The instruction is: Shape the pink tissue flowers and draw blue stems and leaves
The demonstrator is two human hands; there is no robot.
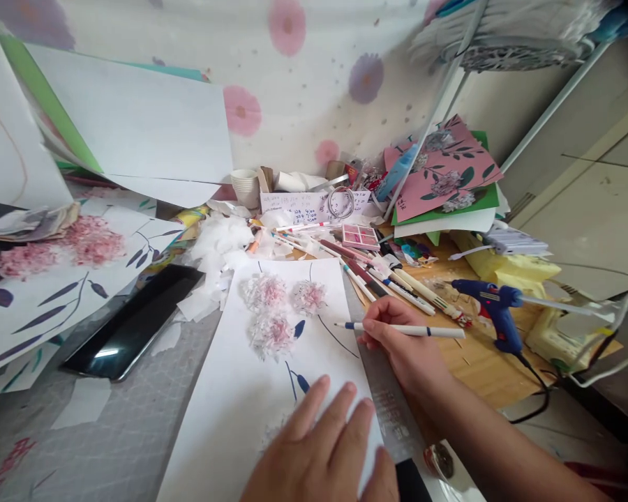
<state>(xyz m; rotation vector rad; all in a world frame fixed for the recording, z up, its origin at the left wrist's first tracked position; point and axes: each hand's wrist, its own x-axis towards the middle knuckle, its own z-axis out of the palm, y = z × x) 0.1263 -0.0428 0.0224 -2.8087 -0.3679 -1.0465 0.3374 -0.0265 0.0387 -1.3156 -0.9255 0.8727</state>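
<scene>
A white sheet of paper (214,411) lies in front of me with several pink-and-white ruffled paper flowers (272,336) on it. Dark blue leaves (303,383) and thin curved stems are drawn around them. My left hand (327,446) rests flat on the lower part of the sheet, fingers spread, partly covering another pale flower. At the sheet's right edge, my right hand (392,338) pinches a white marker pen (429,331) with a dark blue tip end. Its tip points left, close to a curved stem line; whether it touches the paper I cannot tell.
Left of the sheet lies a black phone (136,324) on a grey cutting mat (136,432). White paper scraps (222,240) and scattered pens (366,275) fill the back. A blue glue gun (495,307) sits on the right, its cord hanging down. Another flower picture (78,307) lies left.
</scene>
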